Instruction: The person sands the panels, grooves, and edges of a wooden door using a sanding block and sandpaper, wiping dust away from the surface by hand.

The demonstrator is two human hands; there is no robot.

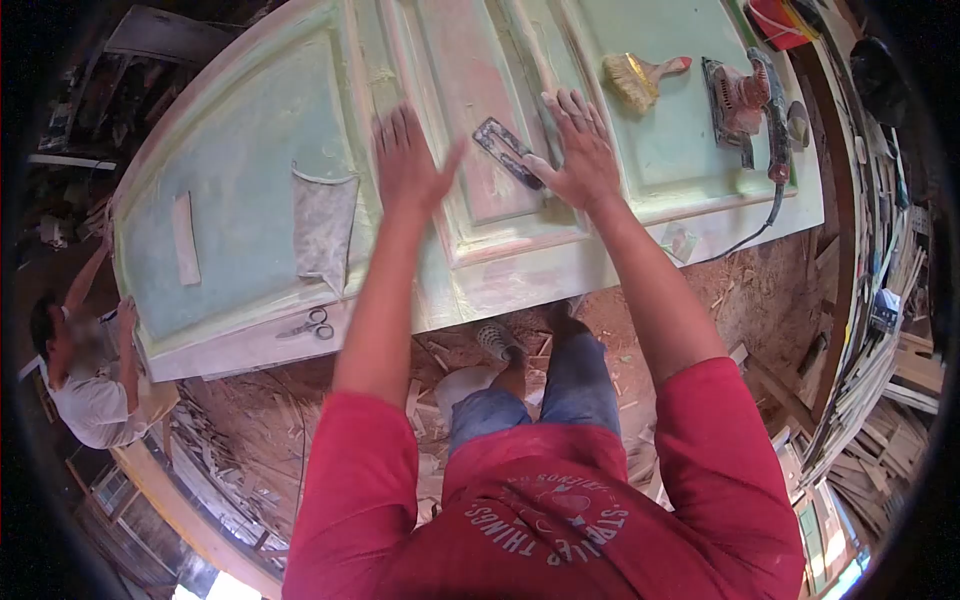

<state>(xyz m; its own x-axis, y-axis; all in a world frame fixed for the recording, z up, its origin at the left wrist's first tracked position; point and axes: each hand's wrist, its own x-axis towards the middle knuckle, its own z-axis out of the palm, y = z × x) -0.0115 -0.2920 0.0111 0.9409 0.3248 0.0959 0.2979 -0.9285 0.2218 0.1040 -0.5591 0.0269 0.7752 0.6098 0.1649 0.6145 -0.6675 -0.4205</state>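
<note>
My left grip is open over the green panel, its far edge cut off; my right grip is open too, its thumb hiding one end of the dark block between my hands, contact unclear

Visible objects, by number: one large pale-green and pink panelled wooden piece, with three recessed panels; one dark, speckled rectangular hand block; one wide, pale-bristled brush; one red-and-black power sander; one pair of metal scissors; one narrow, pale flat strip; one greyish-white cloth piece; one red container, partly visible. Wood scraps: numerous, not individually countable.
</note>
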